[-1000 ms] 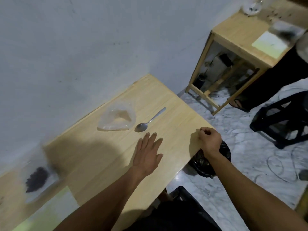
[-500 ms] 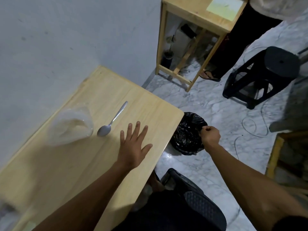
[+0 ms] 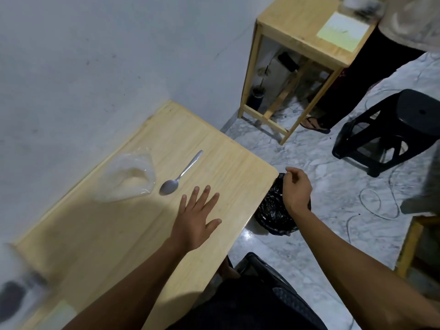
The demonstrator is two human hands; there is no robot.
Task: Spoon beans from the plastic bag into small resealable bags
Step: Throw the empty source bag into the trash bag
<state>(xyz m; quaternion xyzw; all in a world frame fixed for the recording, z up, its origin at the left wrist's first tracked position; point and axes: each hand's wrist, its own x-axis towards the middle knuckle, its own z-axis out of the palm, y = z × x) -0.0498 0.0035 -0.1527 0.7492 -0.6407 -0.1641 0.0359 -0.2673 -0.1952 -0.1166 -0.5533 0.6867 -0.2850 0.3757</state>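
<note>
A metal spoon (image 3: 181, 173) lies on the wooden table (image 3: 100, 234), bowl toward me. To its left sits a clear plastic bag (image 3: 129, 179) with pale contents. At the far left a blurred clear bag (image 3: 12, 296) holds dark beans. My left hand (image 3: 196, 217) rests flat on the table with fingers spread, just in front of the spoon and apart from it. My right hand (image 3: 296, 189) hangs off the table's right corner above a black bin bag (image 3: 271, 210), fingers loosely curled with nothing visible in them.
A second wooden table (image 3: 297, 36) with a paper sheet stands at the back right, and a person's leg and sandal (image 3: 314, 125) beside it. A black plastic stool (image 3: 404, 125) and loose cables (image 3: 371, 201) sit on the marble floor to the right.
My right hand left the table corner as a fist, moved over the black bin bag, and its fingers have loosened. The view swung right. My left hand stayed flat on the table.
</note>
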